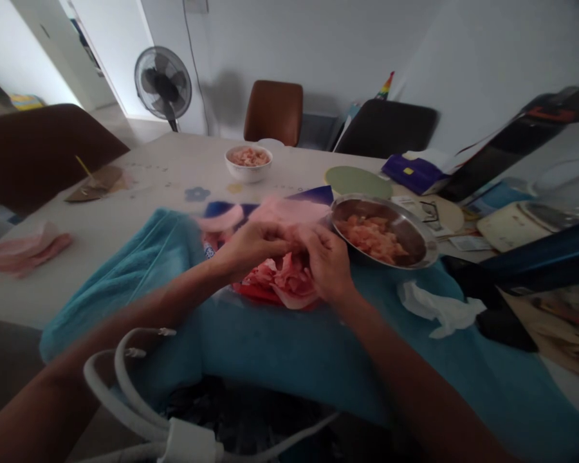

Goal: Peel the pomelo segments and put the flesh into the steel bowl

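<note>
My left hand [264,244] and my right hand [327,258] meet in the middle, both closed with fingertips pinched on a small pink pomelo piece [293,235]. My fingers cover most of it. Right below lies a heap of torn pink membrane and peel [294,283] on a red wrapper. Behind my hands is a larger pale pink chunk [289,210], and a curved strip of pink rind [220,220] lies to its left. To the right of my right hand, touching distance away, a metal bowl [427,247] holds loose orange-pink pulp [371,236].
A white bowl [248,172] of pulp stands farther back. A teal towel [289,347] covers the near edge. On the right are a crumpled tissue [441,307], a green round mat [358,182] and a purple tissue pack [412,172]. White cables [139,399] hang in front.
</note>
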